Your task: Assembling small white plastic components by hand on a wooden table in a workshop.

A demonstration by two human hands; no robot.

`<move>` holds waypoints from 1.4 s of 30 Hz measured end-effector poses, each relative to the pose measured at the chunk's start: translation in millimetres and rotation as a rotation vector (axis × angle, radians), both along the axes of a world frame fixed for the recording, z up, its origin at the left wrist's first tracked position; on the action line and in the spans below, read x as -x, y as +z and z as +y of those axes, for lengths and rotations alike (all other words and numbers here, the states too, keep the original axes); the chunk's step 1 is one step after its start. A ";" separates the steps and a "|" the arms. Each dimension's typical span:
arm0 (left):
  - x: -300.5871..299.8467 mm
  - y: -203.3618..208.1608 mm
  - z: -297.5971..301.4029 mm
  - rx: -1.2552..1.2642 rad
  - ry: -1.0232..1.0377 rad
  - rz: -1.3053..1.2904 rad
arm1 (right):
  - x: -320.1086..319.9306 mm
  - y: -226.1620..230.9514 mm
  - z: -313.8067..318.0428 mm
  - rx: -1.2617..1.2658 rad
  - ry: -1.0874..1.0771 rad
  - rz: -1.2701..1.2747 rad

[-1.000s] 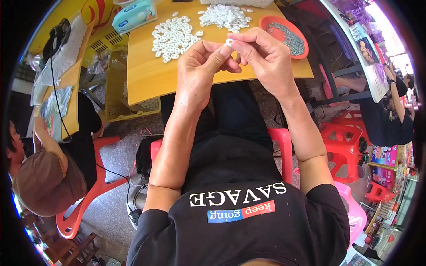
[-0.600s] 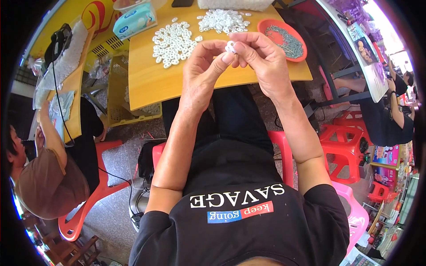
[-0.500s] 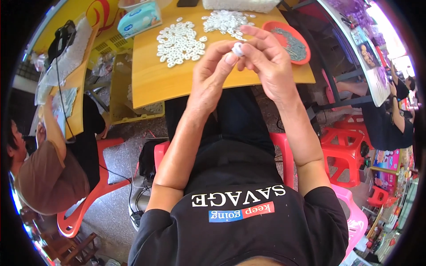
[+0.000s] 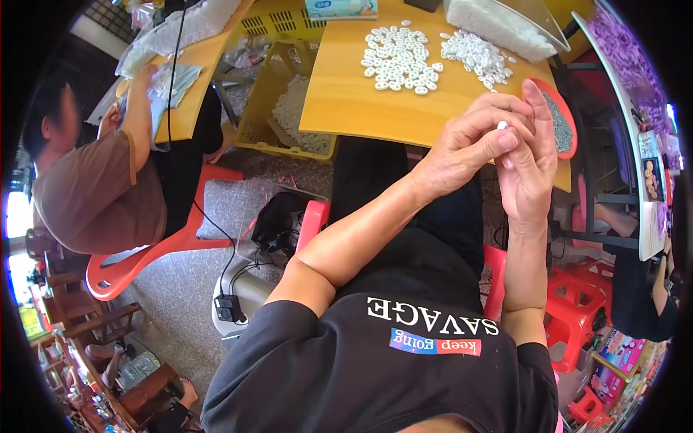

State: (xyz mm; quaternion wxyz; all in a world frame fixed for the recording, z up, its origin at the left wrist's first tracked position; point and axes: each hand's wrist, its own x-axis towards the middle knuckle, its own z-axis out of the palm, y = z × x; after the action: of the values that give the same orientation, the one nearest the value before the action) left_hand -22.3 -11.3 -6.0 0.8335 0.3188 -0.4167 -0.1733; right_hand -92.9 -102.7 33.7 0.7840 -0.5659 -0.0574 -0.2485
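My left hand (image 4: 462, 148) is closed, with a small white plastic piece (image 4: 502, 125) pinched at its thumb and fingertips. Against the same piece, my right hand (image 4: 530, 180) presses its thumb and bent fingers, while one finger points upward. Much of the piece is hidden by the fingers. Beyond the hands, many white oval pieces with holes (image 4: 401, 61) lie spread on the yellow table (image 4: 343, 94). A heap of smaller white pieces (image 4: 473, 54) is to their right. Near my right hand, a red tray (image 4: 570, 148) holds small grey parts (image 4: 558, 123).
At the table's back stand a clear bin of white pieces (image 4: 498, 29) and a blue tissue pack (image 4: 339, 9). Below left is a yellow crate (image 4: 271, 86). Another person (image 4: 101, 180) sits at the left table; red stools (image 4: 570, 303) stand at right.
The view has swung left, so the table and my hands now appear farther right. My hands are closer together and still hold the white piece, which shows less between the fingers.
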 end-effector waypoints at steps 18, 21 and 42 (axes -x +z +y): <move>-244.7 -54.7 168.3 -0.741 1.095 -0.019 | -47.7 -35.0 -119.8 0.647 -0.281 0.428; -250.3 -66.5 178.2 -0.836 1.133 0.006 | -59.7 -40.3 -125.5 0.867 -0.379 0.432; -45.6 -63.7 2.0 -0.597 0.464 -0.090 | -94.6 -44.5 -136.6 1.677 -0.360 0.721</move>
State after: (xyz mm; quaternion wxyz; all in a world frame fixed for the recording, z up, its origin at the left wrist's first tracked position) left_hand 23.2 -9.2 -69.7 0.7020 0.6406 -0.3007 -0.0795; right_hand 1.7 -239.2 -10.8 0.0387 -0.9909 0.1176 -0.0528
